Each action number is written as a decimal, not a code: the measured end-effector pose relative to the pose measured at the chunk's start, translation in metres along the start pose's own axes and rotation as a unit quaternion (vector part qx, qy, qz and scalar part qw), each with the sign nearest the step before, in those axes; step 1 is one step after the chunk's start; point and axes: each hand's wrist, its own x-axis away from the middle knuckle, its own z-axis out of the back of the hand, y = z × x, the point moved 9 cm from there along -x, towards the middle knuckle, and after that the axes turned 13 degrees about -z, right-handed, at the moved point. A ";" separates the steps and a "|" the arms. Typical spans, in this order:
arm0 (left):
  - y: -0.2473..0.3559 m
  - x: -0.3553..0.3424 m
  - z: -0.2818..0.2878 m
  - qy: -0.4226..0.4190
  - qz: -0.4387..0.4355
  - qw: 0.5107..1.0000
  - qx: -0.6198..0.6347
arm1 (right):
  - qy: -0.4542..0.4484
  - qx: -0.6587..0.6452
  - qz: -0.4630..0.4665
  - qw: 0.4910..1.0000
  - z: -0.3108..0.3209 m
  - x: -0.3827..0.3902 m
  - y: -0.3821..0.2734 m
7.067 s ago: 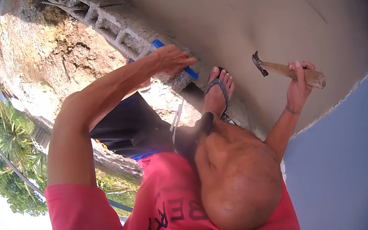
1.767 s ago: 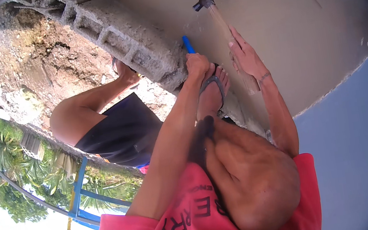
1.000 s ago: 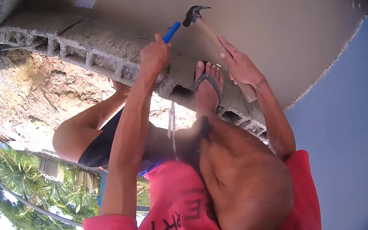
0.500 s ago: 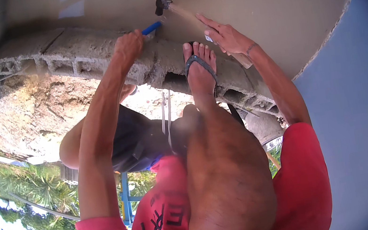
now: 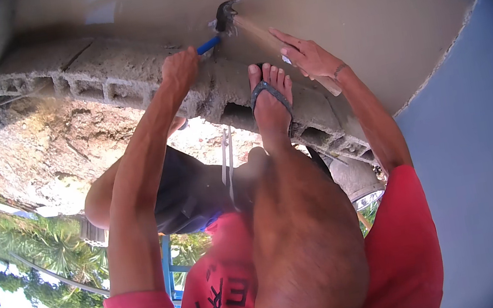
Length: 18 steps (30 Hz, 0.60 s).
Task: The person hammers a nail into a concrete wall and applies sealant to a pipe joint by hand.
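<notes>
My left hand (image 5: 181,69) is closed around a blue chisel (image 5: 208,45), which points up and to the right; its other end is hidden by my fist. The hand is over the top of a row of hollow concrete blocks (image 5: 109,66). In my right hand (image 5: 313,60) is a claw hammer (image 5: 257,30), its wooden handle gripped along the lower part. The dark hammer head is right at the blue chisel's exposed end, touching or nearly so.
My foot in a dark flip-flop (image 5: 270,99) rests on the blocks between both hands. A smooth grey-brown surface (image 5: 366,15) lies beyond, and a pale blue wall (image 5: 463,153) rises on the right. Rocky soil (image 5: 54,144) drops away below the blocks on the left.
The hammer head has come down toward the blue chisel, closing the gap between them. My left hand has shifted slightly to the right and down, still holding the chisel.
</notes>
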 end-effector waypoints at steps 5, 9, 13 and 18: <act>0.003 -0.001 0.006 -0.010 0.010 1.000 0.020 | 0.080 -0.169 0.035 0.982 0.012 0.003 -0.001; 0.004 -0.003 -0.001 -0.026 0.012 1.000 0.004 | -0.005 -0.013 0.034 0.999 -0.001 -0.001 0.000; 0.009 -0.001 0.007 -0.046 0.045 0.998 0.010 | 0.055 -0.077 0.035 0.995 0.029 0.005 -0.006; 0.006 -0.004 0.002 -0.037 0.025 0.998 0.035 | 0.081 -0.169 0.025 0.982 0.012 0.004 -0.002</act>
